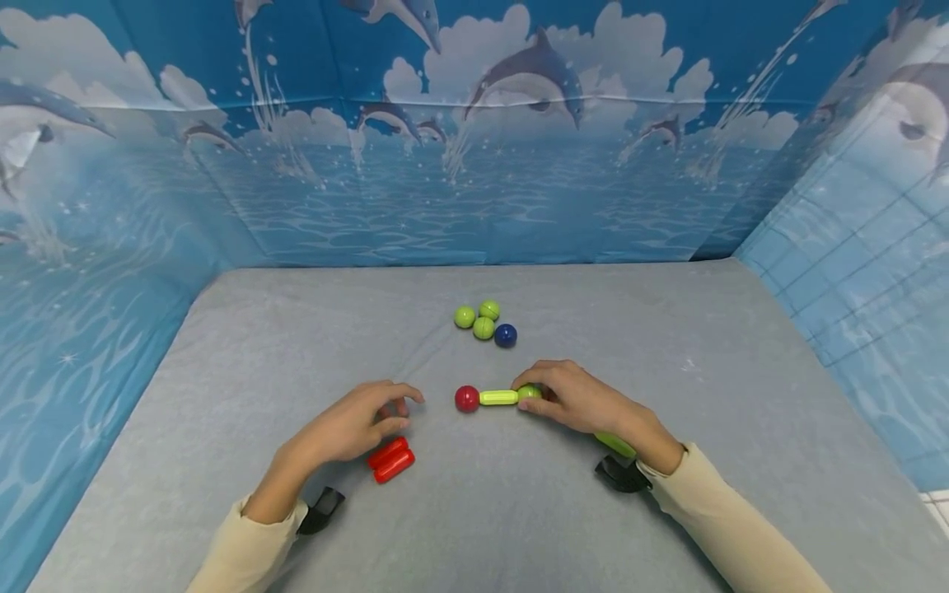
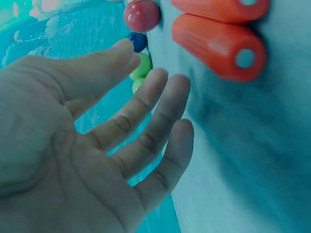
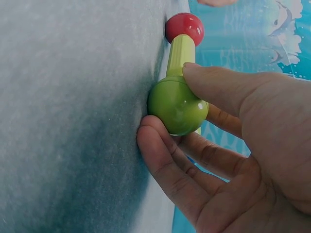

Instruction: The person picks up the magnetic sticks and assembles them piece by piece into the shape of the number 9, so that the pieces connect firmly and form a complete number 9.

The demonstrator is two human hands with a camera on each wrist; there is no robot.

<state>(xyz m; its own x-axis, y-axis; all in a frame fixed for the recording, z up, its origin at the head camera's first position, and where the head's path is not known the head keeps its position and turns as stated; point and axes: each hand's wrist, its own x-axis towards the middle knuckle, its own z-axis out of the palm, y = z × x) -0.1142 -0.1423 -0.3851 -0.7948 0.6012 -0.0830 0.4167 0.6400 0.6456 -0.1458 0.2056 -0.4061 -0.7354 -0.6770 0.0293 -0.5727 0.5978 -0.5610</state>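
A yellow-green rod (image 1: 498, 398) joins a red ball (image 1: 467, 399) on its left to a green ball (image 3: 177, 107) on its right, lying on the grey surface. My right hand (image 1: 574, 397) grips the green ball, its thumb on the rod side and its fingers curled round the other side in the right wrist view. To the left of the red ball, my left hand (image 1: 363, 422) holds nothing, its fingers loosely bent and apart. Just below that hand lie two red rods (image 1: 395, 466), side by side.
Three green balls (image 1: 483, 328) and a dark blue ball (image 1: 506, 335) sit in a cluster farther back. Another green piece (image 1: 615, 445) shows partly under my right wrist. A dolphin-print curtain (image 1: 474, 198) hangs behind the grey cloth-covered table (image 1: 334, 321).
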